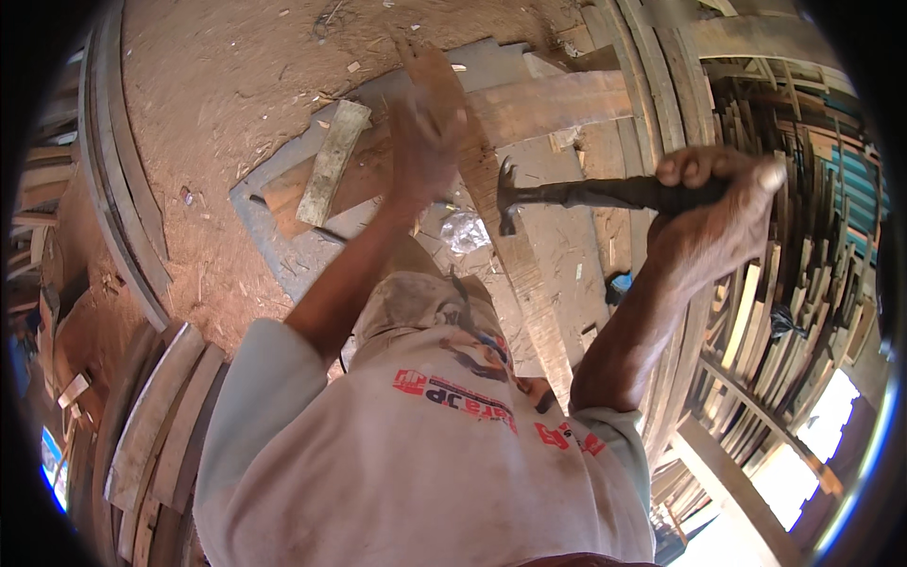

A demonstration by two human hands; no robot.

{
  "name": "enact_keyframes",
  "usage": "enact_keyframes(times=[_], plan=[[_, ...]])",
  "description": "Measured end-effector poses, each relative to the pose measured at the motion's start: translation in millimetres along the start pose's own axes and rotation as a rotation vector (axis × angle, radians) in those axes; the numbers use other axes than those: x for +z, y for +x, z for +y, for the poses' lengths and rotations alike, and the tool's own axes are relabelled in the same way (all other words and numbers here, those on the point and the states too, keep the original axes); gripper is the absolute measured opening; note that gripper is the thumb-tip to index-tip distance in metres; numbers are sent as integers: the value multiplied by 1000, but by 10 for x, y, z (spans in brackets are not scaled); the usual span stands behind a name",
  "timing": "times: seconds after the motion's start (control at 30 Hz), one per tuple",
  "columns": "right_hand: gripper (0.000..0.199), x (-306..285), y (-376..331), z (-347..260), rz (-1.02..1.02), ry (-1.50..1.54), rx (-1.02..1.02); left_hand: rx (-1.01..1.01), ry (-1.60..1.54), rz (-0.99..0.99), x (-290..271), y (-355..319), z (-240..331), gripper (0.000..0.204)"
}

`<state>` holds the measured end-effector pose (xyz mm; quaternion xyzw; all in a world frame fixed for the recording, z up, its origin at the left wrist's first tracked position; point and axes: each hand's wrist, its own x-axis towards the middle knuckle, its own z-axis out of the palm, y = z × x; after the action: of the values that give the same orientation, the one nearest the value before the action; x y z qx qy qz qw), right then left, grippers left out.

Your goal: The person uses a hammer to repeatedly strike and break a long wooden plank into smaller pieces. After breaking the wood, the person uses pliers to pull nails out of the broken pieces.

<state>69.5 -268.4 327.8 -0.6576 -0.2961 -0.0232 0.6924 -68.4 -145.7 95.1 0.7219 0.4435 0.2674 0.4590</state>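
My right hand [713,203] is closed around the dark handle of a claw hammer [605,194], raised at the right with its head pointing left. Beneath the hammer head runs a long brown plank [520,255], slanting from the far middle toward me. My left hand [425,142] is over this plank near its far end, smeared by motion, so its fingers and anything in them are unclear. Under it lies a wider brown board [557,102] that crosses the plank. A short pale wood block [334,163] rests on the crossing wood, left of my left hand.
A grey sheet [260,231] lies under the boards on the dirt floor [217,104]. Crumpled clear plastic [465,231] sits beside the long plank. Long timbers [118,161] stand to the left, more boards [156,416] at lower left, and stacked wood strips [784,283] on the right.
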Motion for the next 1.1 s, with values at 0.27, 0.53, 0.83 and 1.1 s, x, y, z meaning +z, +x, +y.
enact_keyframes(times=[0.27, 0.53, 0.83, 1.1], plan=[[60, 364, 297, 431, -75, -67, 144, -982, -1111, -543, 139, -1004, -17, 53], [53, 543, 586, 749, -62, -201, 274, -1072, -1450, -743, 219, -895, -146, 39], [48, 675, 1066, 1210, 5, -225, 416, -1131, -1735, -821, 158, -873, 39, 33], [44, 899, 1140, 1229, -122, -71, 331, -1129, -1851, -776, 326, -780, 69, 43]])
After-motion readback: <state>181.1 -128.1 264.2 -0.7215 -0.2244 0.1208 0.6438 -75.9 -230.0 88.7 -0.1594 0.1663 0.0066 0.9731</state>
